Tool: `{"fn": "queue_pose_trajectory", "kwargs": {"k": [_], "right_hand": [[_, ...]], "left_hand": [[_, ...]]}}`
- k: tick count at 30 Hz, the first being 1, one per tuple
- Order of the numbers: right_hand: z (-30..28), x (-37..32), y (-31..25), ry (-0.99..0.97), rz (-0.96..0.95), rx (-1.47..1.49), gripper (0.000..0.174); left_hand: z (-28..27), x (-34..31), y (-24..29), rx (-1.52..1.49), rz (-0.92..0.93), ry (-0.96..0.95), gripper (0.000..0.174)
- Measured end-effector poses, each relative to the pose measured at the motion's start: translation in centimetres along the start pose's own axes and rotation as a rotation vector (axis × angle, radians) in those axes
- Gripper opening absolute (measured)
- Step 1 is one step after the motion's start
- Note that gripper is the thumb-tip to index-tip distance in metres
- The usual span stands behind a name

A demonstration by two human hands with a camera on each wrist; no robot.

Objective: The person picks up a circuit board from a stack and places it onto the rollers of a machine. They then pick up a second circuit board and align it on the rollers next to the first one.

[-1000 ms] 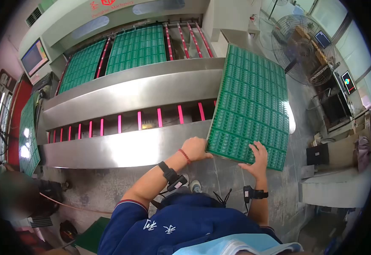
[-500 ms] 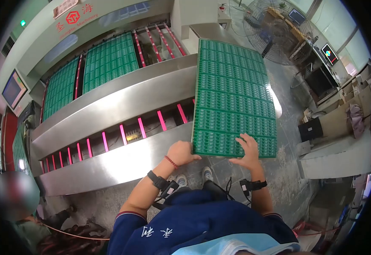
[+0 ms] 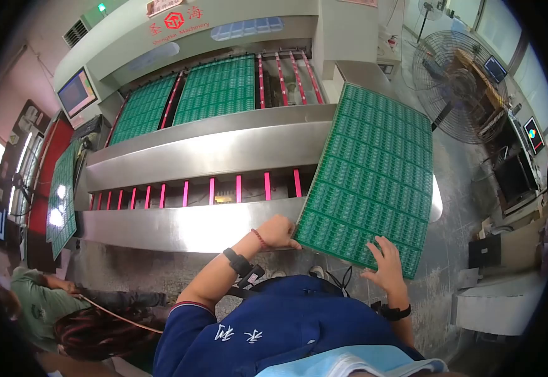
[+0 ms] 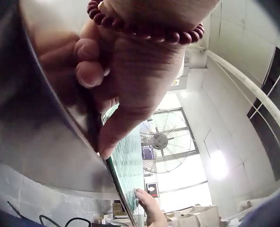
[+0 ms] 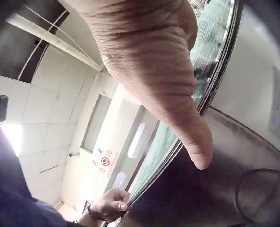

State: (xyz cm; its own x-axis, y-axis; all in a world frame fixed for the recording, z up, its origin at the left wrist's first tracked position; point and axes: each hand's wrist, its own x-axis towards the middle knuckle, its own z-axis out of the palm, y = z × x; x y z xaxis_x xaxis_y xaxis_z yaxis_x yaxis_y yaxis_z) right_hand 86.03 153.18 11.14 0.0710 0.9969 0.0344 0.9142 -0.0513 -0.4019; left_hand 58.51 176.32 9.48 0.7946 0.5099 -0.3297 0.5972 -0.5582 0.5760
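Note:
A large green circuit board panel (image 3: 368, 169) slants across the right end of a steel-fronted machine (image 3: 223, 147). The right wrist view shows layered edges (image 5: 220, 61) beneath its top face. My left hand (image 3: 277, 232) holds its near left corner, the thumb along the edge and the other fingers curled in. My right hand (image 3: 388, 267) rests at the near edge with fingers spread over the top face. Its straight thumb (image 5: 196, 142) lies across the layered edge in the right wrist view. The underside of the panel is hidden in the head view.
More green panels (image 3: 217, 88) lie on the machine's red-railed bed, with pink rollers (image 3: 238, 188) before it. A large fan (image 3: 456, 88) stands at right. Another panel (image 3: 65, 198) leans at left. A person in a green shirt (image 3: 44, 301) is at lower left.
The head view swings left and back. Both hands keep their places at the panel's near edge. At lower left the other person's green shirt and arm come into view.

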Motion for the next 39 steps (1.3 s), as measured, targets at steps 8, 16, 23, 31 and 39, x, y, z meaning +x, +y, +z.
{"fn": "queue_pose_trajectory", "kwargs": {"k": [8, 16, 23, 31, 39], "right_hand": [[0.2, 0.7, 1.1, 0.046, -0.083, 0.012, 0.077], [0.2, 1.4, 1.9, 0.027, -0.134, 0.090, 0.071], [-0.8, 2.4, 1.5, -0.069, -0.161, 0.121, 0.072], [-1.1, 2.5, 1.4, -0.089, -0.133, 0.149, 0.074], [-0.9, 2.6, 1.4, -0.094, -0.133, 0.127, 0.075]], "left_hand": [[-0.4, -0.1, 0.5, -0.042, -0.027, -0.024, 0.048], [-0.6, -0.2, 0.6, -0.068, 0.001, 0.001, 0.046], [-0.2, -0.1, 0.1, -0.043, 0.014, 0.008, 0.047], [0.3, -0.3, 0.6, -0.042, -0.039, 0.049, 0.048], [0.4, -0.3, 0.6, -0.041, -0.023, 0.076, 0.046]]}}
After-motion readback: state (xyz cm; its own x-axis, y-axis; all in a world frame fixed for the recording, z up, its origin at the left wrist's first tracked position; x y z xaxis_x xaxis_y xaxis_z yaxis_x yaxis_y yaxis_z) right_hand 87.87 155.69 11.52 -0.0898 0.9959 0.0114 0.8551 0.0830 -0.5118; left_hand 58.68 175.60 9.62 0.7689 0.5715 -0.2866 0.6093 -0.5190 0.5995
